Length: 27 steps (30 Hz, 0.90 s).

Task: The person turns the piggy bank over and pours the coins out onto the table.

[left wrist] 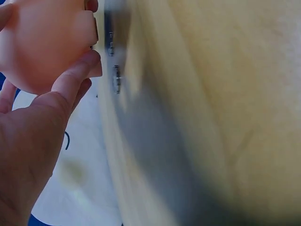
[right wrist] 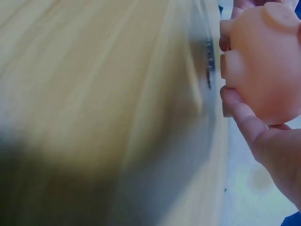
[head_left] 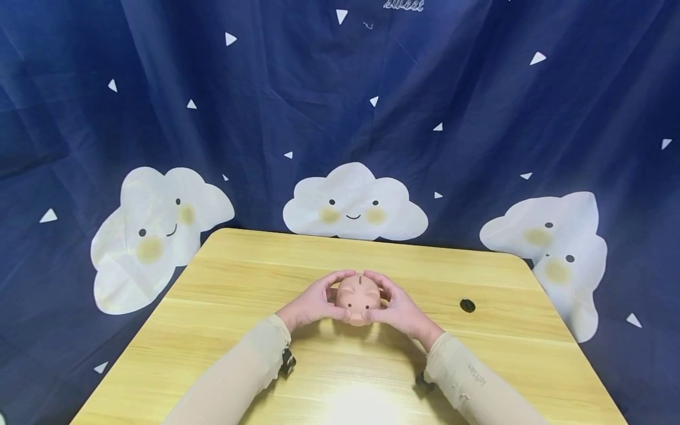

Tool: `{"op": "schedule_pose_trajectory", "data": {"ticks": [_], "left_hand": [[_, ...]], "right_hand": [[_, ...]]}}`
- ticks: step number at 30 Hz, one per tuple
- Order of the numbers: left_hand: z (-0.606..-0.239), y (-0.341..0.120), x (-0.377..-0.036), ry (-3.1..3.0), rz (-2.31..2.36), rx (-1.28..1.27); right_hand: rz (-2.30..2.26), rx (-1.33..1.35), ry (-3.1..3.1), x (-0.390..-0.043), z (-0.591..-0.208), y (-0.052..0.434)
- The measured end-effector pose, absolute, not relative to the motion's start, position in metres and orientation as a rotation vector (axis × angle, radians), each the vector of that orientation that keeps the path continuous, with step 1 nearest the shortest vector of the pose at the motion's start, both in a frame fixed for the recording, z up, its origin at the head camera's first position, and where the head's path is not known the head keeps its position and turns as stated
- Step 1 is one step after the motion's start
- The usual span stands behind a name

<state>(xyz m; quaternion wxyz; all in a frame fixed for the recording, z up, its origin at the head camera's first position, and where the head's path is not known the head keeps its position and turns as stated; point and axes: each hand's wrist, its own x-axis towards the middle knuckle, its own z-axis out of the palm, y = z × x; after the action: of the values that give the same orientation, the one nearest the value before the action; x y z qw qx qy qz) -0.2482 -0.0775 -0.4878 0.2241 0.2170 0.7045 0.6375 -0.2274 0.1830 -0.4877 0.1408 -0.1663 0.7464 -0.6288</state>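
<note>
Cupping pink piggy bank (head_left: 359, 297), slot up, both hands

Piggy bank (head_left: 359, 297): smooth matt peach plastic or vinyl, soft sheen seen in wrist views, no gloss highlights. Table (head_left: 239, 277): light wood-grain top, likely laminate, smooth, semi-gloss; bright glare patch reflected near front edge. Small black disc (head_left: 467, 305) set in tabletop: looks like plastic, slightly shiny. Backdrop (head_left: 478, 118): navy woven cloth, matt, creased, printed with white clouds and triangles. Sleeves (head_left: 239, 372): thin beige stretch fabric, matt, fine knit.
</note>
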Motion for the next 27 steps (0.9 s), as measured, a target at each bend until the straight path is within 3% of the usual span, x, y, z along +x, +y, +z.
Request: {"op": "schedule_pose_trajectory", "data": {"ticks": [9,16,27], "left_hand": [[-0.428,-0.072,-0.240,2.069,1.859,0.918],[-0.475,-0.076,-0.240,1.939,1.797,0.649],[-0.492,-0.075,-0.250,1.927,1.800,0.617]], "right_hand": [[-1.923,-0.784,2.410,-0.214,-0.439,0.183],[-1.876,-0.446,2.203,-0.212,-0.483,0.180],[-1.860,-0.446,2.187,-0.226,-0.498,0.181]]}}
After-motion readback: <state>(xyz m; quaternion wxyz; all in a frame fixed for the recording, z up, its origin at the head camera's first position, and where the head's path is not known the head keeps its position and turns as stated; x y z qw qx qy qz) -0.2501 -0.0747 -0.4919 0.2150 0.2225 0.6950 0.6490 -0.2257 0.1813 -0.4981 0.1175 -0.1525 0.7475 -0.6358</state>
